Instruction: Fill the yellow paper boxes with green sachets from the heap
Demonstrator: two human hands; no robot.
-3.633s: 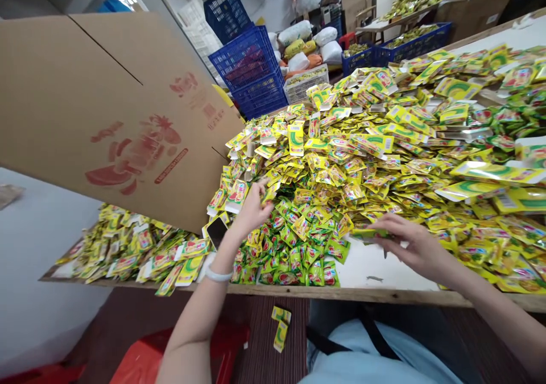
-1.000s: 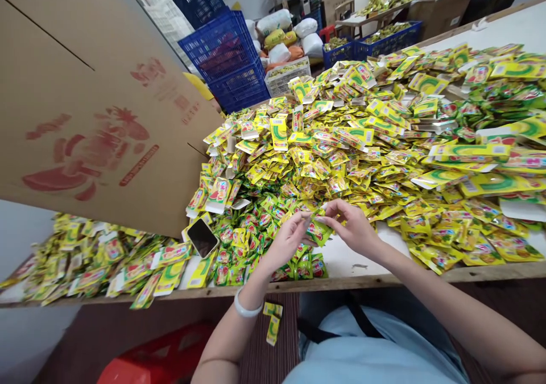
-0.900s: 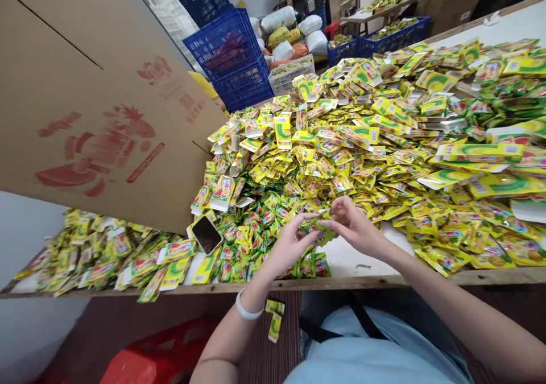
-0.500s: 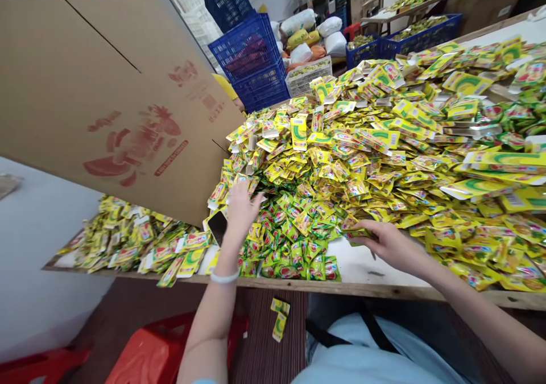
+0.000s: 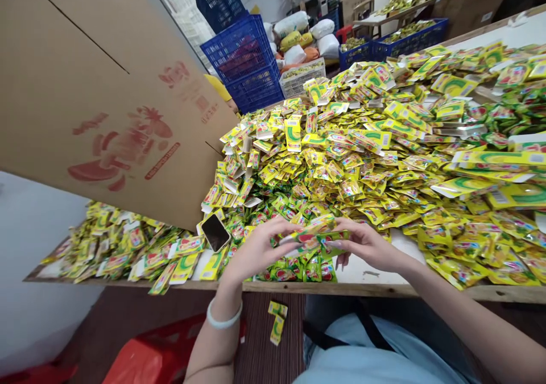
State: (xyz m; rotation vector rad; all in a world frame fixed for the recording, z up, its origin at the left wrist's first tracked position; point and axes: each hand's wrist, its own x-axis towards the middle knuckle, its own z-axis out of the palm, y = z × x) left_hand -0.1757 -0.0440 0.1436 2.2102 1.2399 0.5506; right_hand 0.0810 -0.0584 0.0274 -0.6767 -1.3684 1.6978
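Observation:
My left hand is closed around a small yellow-and-red carton just above the table's front edge. My right hand pinches small candy packets, green and yellow, against the carton's right side. Whether the packets are partly inside the carton I cannot tell. Green packets with a red fruit print lie on the table below both hands. Behind them rises a large heap of yellow packets, with flat yellow cartons scattered over it.
A big cardboard box leans at the left. Beside it a phone lies on the packaging. Blue crates and sacks stand at the back. Below the table's wooden edge are a red stool and two fallen cartons.
My left hand has come back from the pile of cartons with one in its grasp. My right hand has moved left with its packets, and both hands now meet at the carton.

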